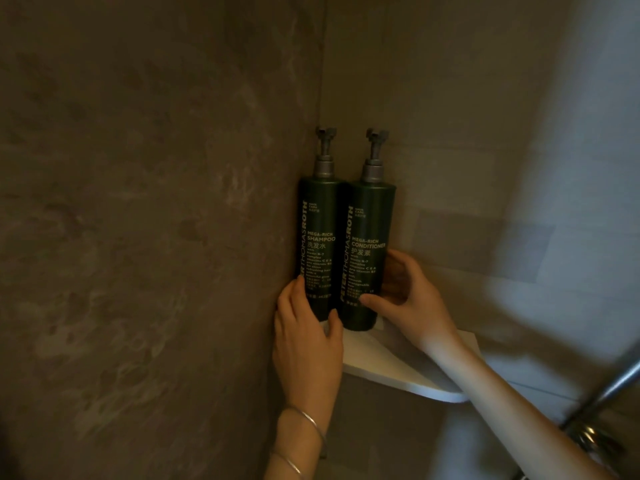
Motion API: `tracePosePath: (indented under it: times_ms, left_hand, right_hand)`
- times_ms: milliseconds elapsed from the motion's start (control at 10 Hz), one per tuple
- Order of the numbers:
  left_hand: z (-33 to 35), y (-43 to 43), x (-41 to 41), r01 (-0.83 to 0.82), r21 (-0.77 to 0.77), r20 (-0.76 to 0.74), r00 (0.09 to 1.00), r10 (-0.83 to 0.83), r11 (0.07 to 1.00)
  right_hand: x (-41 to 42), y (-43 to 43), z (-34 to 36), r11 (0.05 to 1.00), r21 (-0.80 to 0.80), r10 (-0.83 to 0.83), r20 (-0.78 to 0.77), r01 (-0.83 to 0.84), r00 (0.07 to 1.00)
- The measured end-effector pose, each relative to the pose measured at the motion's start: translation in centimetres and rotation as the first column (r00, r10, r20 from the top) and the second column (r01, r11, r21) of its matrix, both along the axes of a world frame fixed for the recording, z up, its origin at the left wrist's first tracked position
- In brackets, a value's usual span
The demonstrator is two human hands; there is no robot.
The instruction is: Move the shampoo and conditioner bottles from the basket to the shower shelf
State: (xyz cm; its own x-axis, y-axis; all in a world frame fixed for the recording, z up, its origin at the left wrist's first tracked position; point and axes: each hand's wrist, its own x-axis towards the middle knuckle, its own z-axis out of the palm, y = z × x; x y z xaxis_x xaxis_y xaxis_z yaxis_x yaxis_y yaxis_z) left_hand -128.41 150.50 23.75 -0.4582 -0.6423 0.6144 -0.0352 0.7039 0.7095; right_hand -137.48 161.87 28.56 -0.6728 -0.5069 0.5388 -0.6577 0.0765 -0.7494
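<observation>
Two dark green pump bottles stand upright side by side on a white corner shower shelf (388, 375). The shampoo bottle (320, 230) is on the left, tight against the brown wall. The conditioner bottle (369, 237) touches it on the right. My left hand (306, 344) wraps the lower part of the shampoo bottle, thumb in front. My right hand (407, 299) holds the lower part of the conditioner bottle, thumb across its label and fingers behind. The basket is out of view.
The shelf sits in a corner between a mottled brown wall (138, 237) on the left and a grey tiled wall (485, 168) on the right. A metal shower pipe (602, 396) runs diagonally at the lower right.
</observation>
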Motion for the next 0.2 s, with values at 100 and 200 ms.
tracePosePath:
  times_ms: [100, 200]
  left_hand:
    - [2.0, -0.7, 0.7, 0.033, -0.091, 0.028, 0.999, -0.030, 0.995]
    - [4.4, -1.0, 1.8, 0.039, -0.246, 0.014, 0.999, -0.037, 0.969]
  right_hand:
    - [1.1, 0.8, 1.7, 0.997, 0.002, -0.075, -0.156, 0.076, 0.985]
    - [2.1, 2.2, 3.9, 0.966, 0.021, -0.211, -0.512, 0.258, 0.833]
